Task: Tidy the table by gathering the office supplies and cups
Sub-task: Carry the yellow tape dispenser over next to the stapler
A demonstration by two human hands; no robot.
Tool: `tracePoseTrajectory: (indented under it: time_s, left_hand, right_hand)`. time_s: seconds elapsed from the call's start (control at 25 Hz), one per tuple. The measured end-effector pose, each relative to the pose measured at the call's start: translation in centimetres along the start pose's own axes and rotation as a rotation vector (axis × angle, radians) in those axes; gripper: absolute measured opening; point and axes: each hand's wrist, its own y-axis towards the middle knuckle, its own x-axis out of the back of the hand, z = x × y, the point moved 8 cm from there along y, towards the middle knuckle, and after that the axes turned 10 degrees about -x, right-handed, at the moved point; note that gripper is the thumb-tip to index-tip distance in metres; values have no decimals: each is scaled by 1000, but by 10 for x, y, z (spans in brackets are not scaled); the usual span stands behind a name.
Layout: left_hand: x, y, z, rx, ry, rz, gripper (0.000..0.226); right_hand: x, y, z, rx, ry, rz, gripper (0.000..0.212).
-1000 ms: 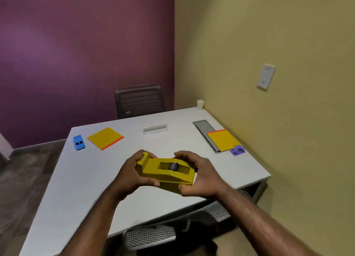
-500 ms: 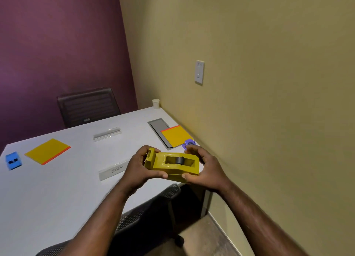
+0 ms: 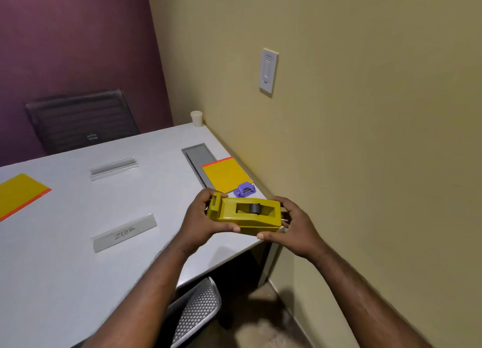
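I hold a yellow tape dispenser (image 3: pixel 243 214) in the air above the near right corner of the white table (image 3: pixel 65 256). My left hand (image 3: pixel 200 219) grips its cutter end and my right hand (image 3: pixel 292 225) grips its back end. Just behind it lies a small purple hole punch (image 3: pixel 244 189) beside a yellow notepad (image 3: pixel 227 174) with a red edge. A white paper cup (image 3: pixel 196 118) stands in the far corner by the wall. Another yellow notepad (image 3: pixel 18 195) lies at the left edge of view.
A nameplate marked ZEBRA (image 3: pixel 124 232) and a clear nameplate (image 3: pixel 113 167) lie on the table. A grey cable hatch (image 3: pixel 199 159) is set into the tabletop. A dark chair (image 3: pixel 80 120) stands behind the table, a mesh chair (image 3: pixel 195 308) under its near edge. The yellow wall (image 3: pixel 365 138) is close on the right.
The view has swung right and nearer to the table's right corner. The dispenser stays held in both hands, now closer to the purple hole punch. The blue item has left the view.
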Motion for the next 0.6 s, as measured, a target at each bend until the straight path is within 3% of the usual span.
tracePoseTrajectory:
  time_s: [0.16,0.44,0.6]
  left_hand:
    - [-6,33,30,48,34,7,72]
    - [-10,74,97,189,132,146,66]
    - [-10,97,138,203,199,113,65]
  right_hand:
    - [6,47,-13,-38,-24,35,70]
    - [6,124,-55,-131,-150,140,74]
    - [-5,172,-81,-150,-264,205,76]
